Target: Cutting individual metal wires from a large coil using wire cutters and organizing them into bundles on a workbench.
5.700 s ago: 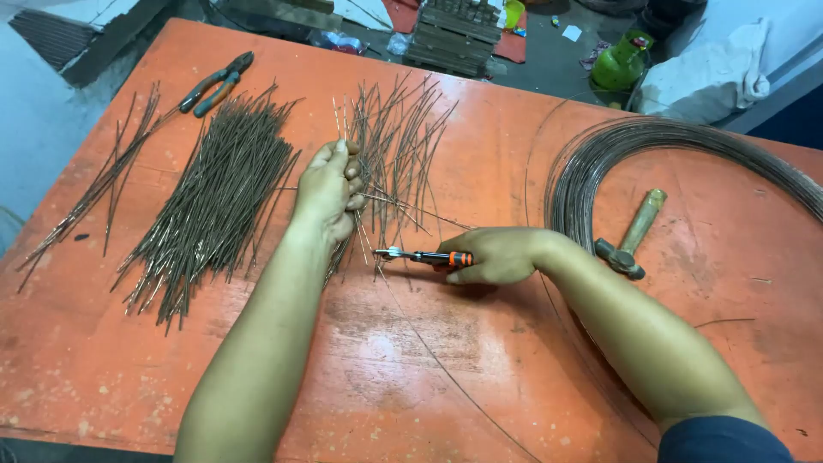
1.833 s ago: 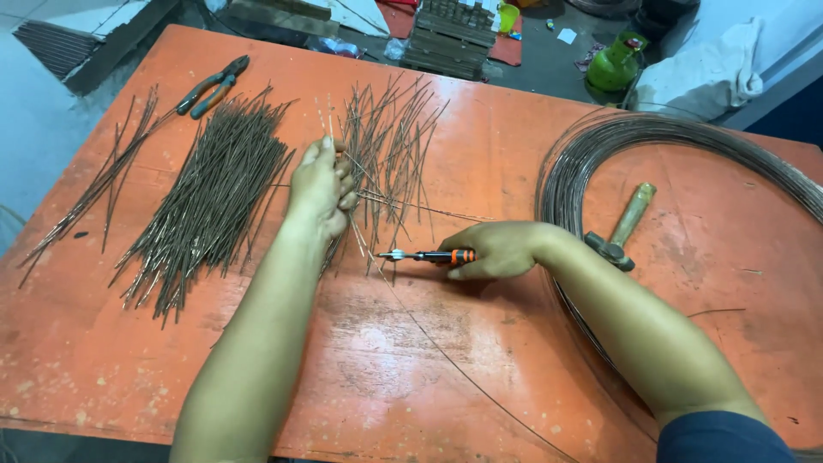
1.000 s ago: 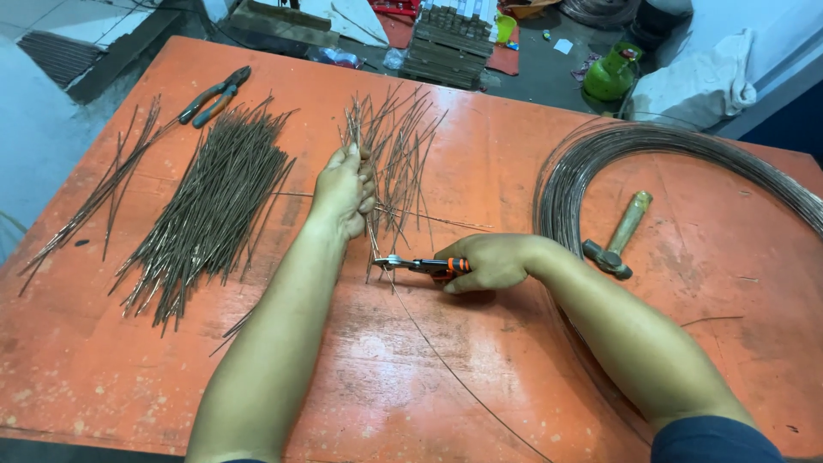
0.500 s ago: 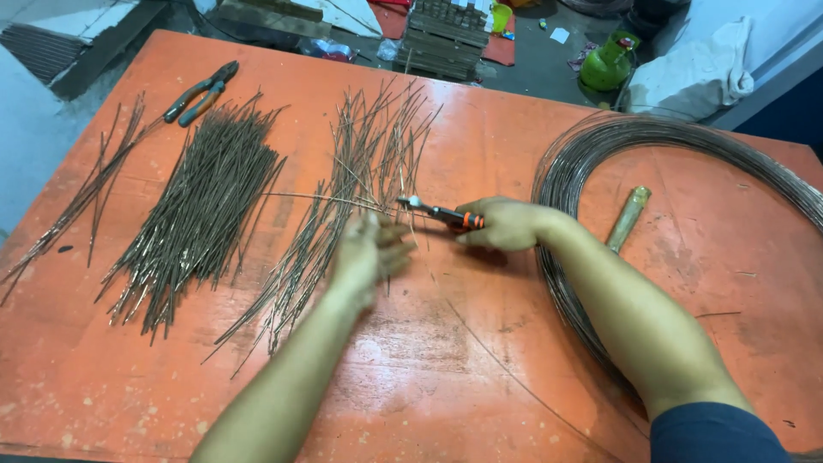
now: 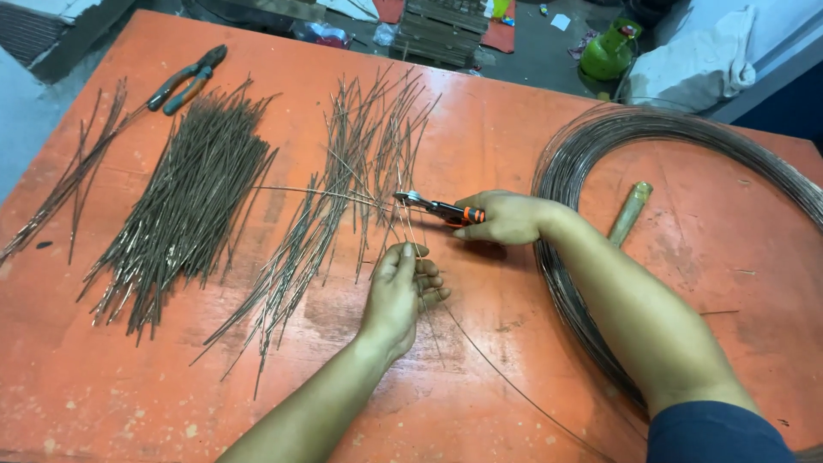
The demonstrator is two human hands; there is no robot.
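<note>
My right hand grips orange-handled cutting pliers whose jaws point left over a thin wire. My left hand pinches that wire just below the jaws; the wire runs on toward the lower right of the orange table. Left of my hands lies a loose spread of cut wire pieces. A denser pile of cut wires lies farther left.
A large coil of wire circles the right side of the table, with a wooden-handled hammer inside it. Another pair of pliers lies at the far left, beside a small bundle of wires. A green bottle stands on the floor beyond.
My left hand has left the spread of cut wires and come down toward me to pinch the wire. The pliers have shifted up and to the right.
</note>
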